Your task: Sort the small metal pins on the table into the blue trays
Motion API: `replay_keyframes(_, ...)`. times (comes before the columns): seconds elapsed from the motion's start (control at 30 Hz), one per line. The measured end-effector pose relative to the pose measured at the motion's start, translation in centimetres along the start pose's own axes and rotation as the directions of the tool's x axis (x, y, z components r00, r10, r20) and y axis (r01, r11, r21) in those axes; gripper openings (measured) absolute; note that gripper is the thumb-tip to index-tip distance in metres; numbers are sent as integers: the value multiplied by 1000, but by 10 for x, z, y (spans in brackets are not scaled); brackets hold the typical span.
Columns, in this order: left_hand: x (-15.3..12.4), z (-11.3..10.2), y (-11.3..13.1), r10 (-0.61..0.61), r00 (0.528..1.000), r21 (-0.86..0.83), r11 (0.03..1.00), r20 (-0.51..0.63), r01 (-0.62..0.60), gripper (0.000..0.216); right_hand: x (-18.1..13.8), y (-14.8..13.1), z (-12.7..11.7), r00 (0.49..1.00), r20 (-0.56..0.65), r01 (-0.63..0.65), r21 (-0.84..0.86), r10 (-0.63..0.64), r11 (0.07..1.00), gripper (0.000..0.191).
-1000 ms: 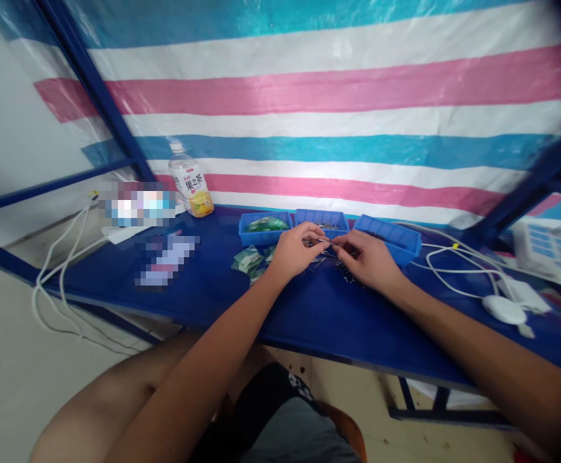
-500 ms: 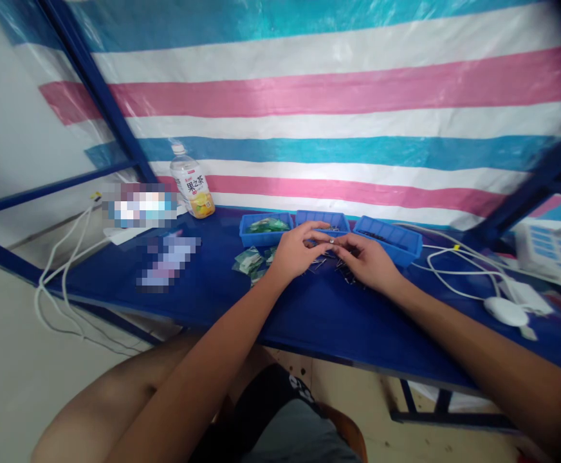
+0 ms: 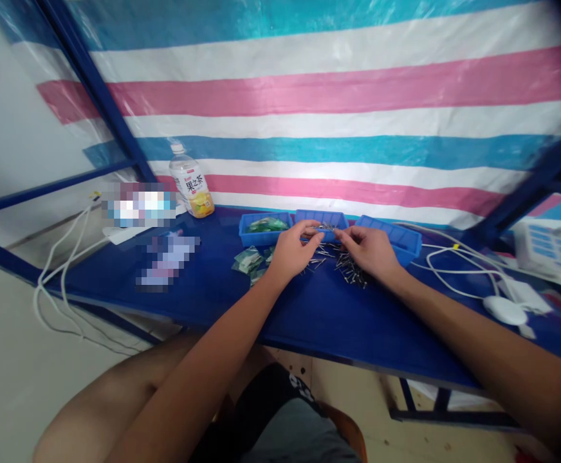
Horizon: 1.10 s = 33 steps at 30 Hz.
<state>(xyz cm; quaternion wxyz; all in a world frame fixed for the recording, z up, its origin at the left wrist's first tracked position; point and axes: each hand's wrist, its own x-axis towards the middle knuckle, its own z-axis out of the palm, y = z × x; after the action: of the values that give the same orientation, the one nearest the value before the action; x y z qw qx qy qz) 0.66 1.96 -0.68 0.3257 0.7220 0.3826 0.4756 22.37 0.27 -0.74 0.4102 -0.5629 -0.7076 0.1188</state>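
My left hand (image 3: 296,249) and my right hand (image 3: 367,249) rest on a dark blue table (image 3: 261,308), fingertips almost meeting in front of the middle blue tray (image 3: 323,220). Both hands have their fingers pinched together over small metal pins; what each pinch holds is too small to name. A loose pile of these thin metal pins (image 3: 350,270) lies on the table under and between the hands. A left blue tray (image 3: 264,228) holds green packets. A right blue tray (image 3: 391,235) sits just behind my right hand.
Green packets (image 3: 249,260) lie by my left wrist. A juice bottle (image 3: 191,183) stands at the back left. White cables (image 3: 63,257) hang off the left edge. A white mouse-like device (image 3: 505,308) and cables lie to the right, with a white keypad device (image 3: 553,251) beyond.
Both hands have moved slightly away from me toward the middle tray, and the right hand has lifted off the pin pile, which now shows more plainly.
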Motion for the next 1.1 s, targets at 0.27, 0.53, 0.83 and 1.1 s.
replay_keyframes(0.27, 0, 1, 0, 10, 999, -26, 1000, -43, -11, 26, -14, -8, 1, 770, 345, 587, -52, -537, 808, 31)
replay_keyframes(0.53, 1, 2, -4, 22, 999, -8, 1000, -47, -22, 26, -16, -3, 8, 712, 428, 643, -79, -556, 762, 31)
replay_keyframes(0.83, 0, 2, -2, 17, 999, -4, 1000, -40, -17, 25, -16, -3, 5, 778, 425, 604, -304, -463, 737, 26)
replay_keyframes(1.1, 0, 1, -3, 32, 999, 6, 999, -41, -32, 25, -16, 0, 6, 898, 225, 413, -127, -379, 902, 32)
